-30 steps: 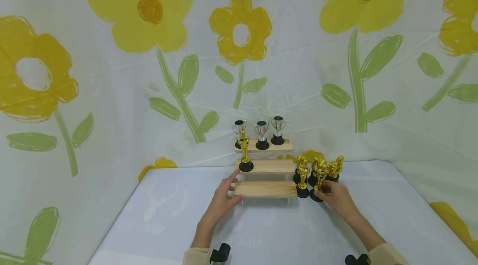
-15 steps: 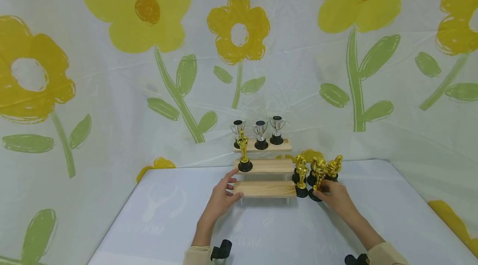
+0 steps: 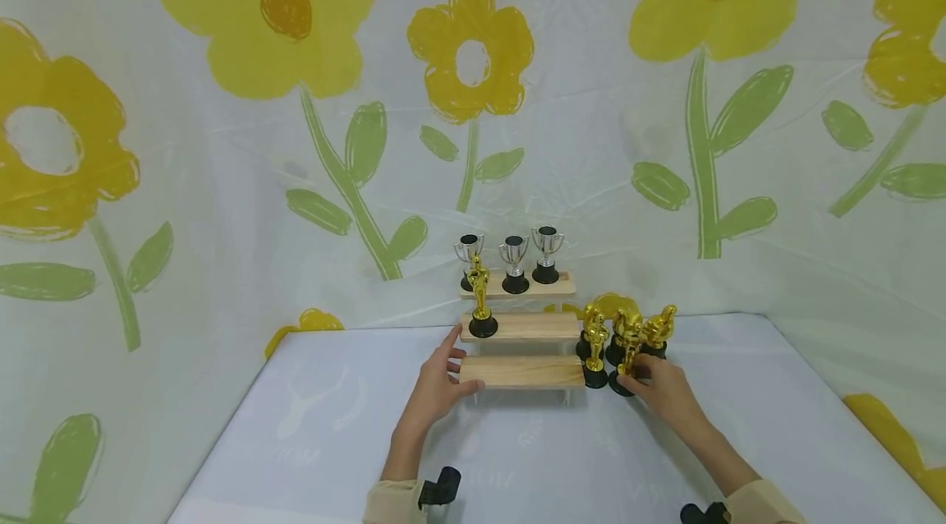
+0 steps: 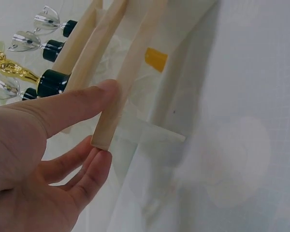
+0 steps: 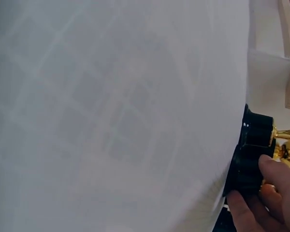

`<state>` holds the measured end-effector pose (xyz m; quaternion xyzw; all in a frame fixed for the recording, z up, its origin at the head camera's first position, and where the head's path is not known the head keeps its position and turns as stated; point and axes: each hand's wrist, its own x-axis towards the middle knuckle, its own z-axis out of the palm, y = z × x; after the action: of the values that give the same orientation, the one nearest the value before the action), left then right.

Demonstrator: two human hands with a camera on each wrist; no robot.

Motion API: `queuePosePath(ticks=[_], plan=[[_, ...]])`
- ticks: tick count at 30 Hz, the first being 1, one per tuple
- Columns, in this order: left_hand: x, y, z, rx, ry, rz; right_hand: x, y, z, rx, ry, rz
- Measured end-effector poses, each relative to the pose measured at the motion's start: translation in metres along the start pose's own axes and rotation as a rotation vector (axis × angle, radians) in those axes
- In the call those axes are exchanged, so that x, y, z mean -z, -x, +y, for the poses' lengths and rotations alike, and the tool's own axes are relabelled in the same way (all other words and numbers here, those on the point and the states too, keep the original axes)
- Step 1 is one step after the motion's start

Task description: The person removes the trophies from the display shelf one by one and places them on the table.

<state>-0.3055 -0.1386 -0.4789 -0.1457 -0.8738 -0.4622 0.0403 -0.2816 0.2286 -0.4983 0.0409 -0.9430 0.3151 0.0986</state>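
Note:
A three-tier wooden display stand [image 3: 525, 372] stands on the table. My left hand [image 3: 434, 388] holds its left end; in the left wrist view the thumb lies on the front of the lowest board [image 4: 128, 79] and fingertips touch its end. My right hand [image 3: 668, 393] pinches the black base [image 5: 246, 169] of a gold figurine trophy [image 3: 629, 354], standing right of the stand. Beside and behind it are several more gold trophies [image 3: 595, 343], partly hidden. One gold trophy [image 3: 480, 294] stands at the left of the middle tier. Three silver cup trophies [image 3: 514, 261] occupy the top tier.
The white tabletop [image 3: 310, 442] extends on both sides and in front of the stand. Behind it hangs a white cloth [image 3: 562, 121] printed with yellow flowers. The gold trophies stand close together, right up against the stand's right end.
The head view has shifted slightly. My left index finger has slid a little lower beside the middle tier. My right hand keeps its pinch on the trophy's base, and the trophies stay where they were.

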Motion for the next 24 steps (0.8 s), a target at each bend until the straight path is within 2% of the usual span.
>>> queuePosePath(ticks=[11, 24], plan=[[-0.002, 0.0, 0.001, -0.007, -0.009, 0.007, 0.001, 0.002, 0.001, -0.02, 0.005, 0.003], [-0.001, -0.001, 0.0, -0.007, 0.006, -0.004, 0.023, 0.016, -0.009, -0.018, 0.012, -0.031]])
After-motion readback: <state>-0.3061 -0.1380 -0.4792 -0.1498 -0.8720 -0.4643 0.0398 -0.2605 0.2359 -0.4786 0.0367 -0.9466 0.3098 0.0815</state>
